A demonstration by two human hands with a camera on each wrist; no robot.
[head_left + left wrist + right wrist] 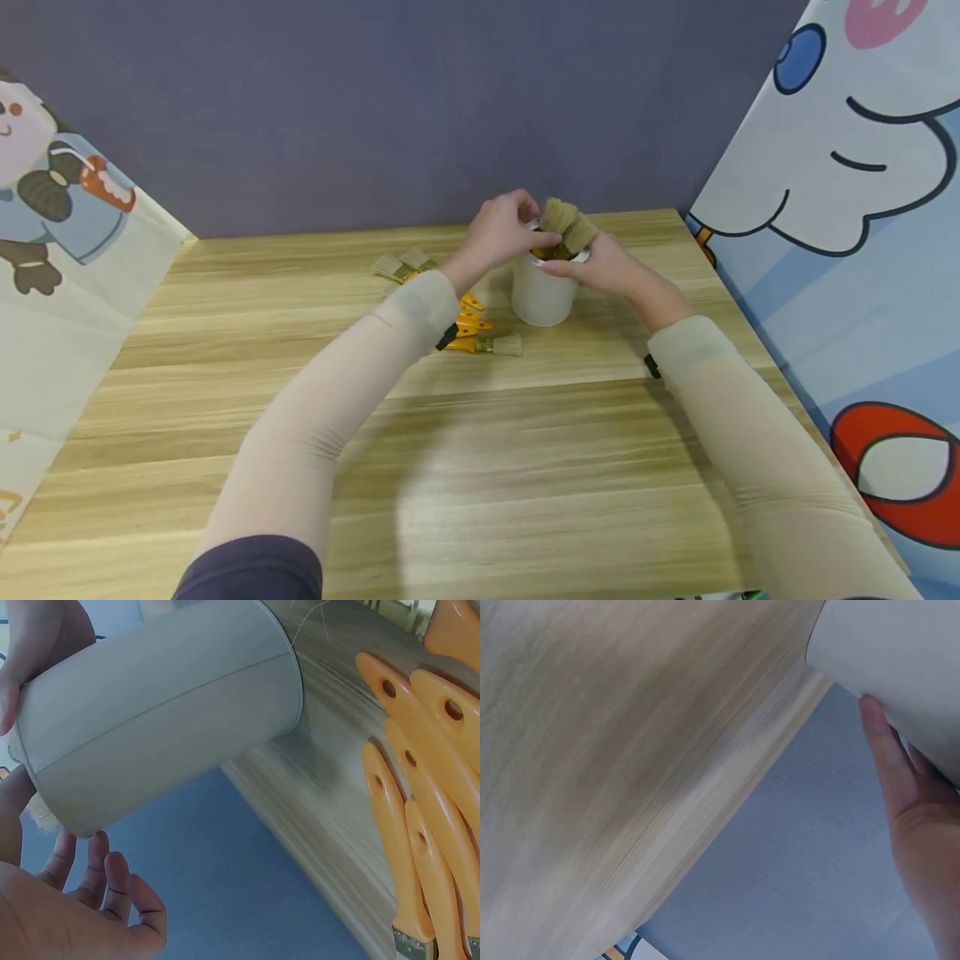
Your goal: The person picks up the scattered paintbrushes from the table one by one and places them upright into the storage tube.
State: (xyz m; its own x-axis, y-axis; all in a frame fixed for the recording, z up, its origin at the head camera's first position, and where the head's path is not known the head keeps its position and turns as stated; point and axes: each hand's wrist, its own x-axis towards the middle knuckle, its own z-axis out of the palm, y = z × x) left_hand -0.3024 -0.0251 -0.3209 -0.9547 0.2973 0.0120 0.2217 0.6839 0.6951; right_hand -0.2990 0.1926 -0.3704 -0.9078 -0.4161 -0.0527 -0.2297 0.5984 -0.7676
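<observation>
A white cylindrical container stands upright toward the back right of the table. Two paintbrushes poke out of its mouth, pale bristles up, handles hidden inside. My right hand holds the container at its right side, thumb across the front of the rim; in the right wrist view one finger lies along the white wall. My left hand is at the left of the rim. Its thumb reaches straight over the opening against the brushes, while its other fingers stay loosely bent outside, fingertips right at the rim.
Left of the container, several more paintbrushes with orange handles lie on the wooden table, partly hidden by my left forearm. Behind the table rises a dark grey-blue wall. Cartoon-printed panels flank both sides.
</observation>
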